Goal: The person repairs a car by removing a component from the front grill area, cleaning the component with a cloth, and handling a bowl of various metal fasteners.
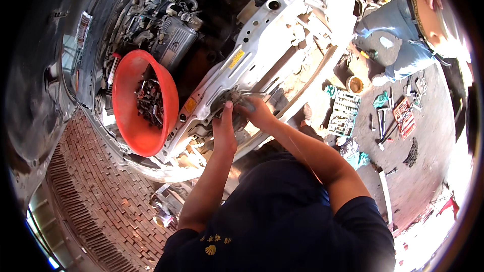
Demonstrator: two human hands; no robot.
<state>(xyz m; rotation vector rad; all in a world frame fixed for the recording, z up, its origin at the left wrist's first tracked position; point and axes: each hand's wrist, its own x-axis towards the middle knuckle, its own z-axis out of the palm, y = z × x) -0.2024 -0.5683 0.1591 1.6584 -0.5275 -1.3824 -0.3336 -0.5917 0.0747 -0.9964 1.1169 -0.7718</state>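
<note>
Both hands are together at the front of an open car engine bay, against the pale metal crossmember (252, 40). My left hand (225, 128) points upward with its thumb raised, and the fingers are closed around a part that I cannot make out. From the right comes my right hand (256, 113), its fingers curled in beside the left one. Just beyond the fingertips is a small dark metal mechanism (233, 94) on the crossmember, partly covered by the hands. A red plastic basin (130, 116) holding loose bolts and small metal parts (150, 102) rests tilted on the car's left side.
The engine (174, 40) lies exposed beyond the basin. On the floor at right are a socket set case (345, 113), a red tool tray (404, 118), hammers and a tin (355, 85). Another person in jeans (390, 17) is at the upper right. Brick paving (101, 161) spreads at left.
</note>
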